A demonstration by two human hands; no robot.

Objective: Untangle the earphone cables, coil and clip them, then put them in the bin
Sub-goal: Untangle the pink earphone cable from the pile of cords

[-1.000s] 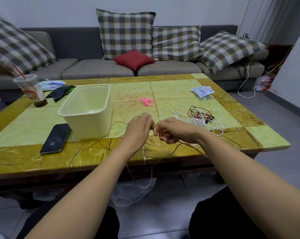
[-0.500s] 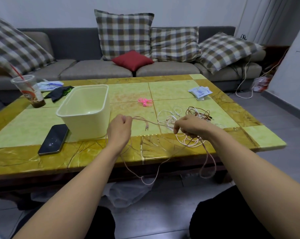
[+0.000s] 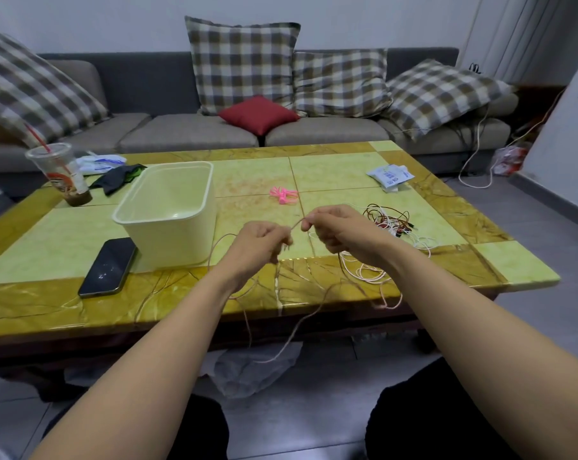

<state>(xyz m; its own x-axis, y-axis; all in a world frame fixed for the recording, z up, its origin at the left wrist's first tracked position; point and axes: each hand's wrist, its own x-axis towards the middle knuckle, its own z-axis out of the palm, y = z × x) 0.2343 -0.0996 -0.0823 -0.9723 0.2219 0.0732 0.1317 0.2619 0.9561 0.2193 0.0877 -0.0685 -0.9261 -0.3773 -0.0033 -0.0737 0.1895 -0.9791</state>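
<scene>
Both hands (image 3: pixel 259 240) (image 3: pixel 340 232) pinch one cable (image 3: pixel 295 225).

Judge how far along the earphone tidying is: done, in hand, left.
Done: nothing; the bin shows no cable inside. In hand: left hand and right hand pinch one pinkish cable. Left: the tangle on the table; the pink clips lie unused.

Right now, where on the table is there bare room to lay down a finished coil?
Bare tile lies behind the pink clip, between the bin and the white packet. The near-left border, this side of the phone, is free too. Crowded: the right side, where the cable tangle sprawls beside the right hand.
</scene>
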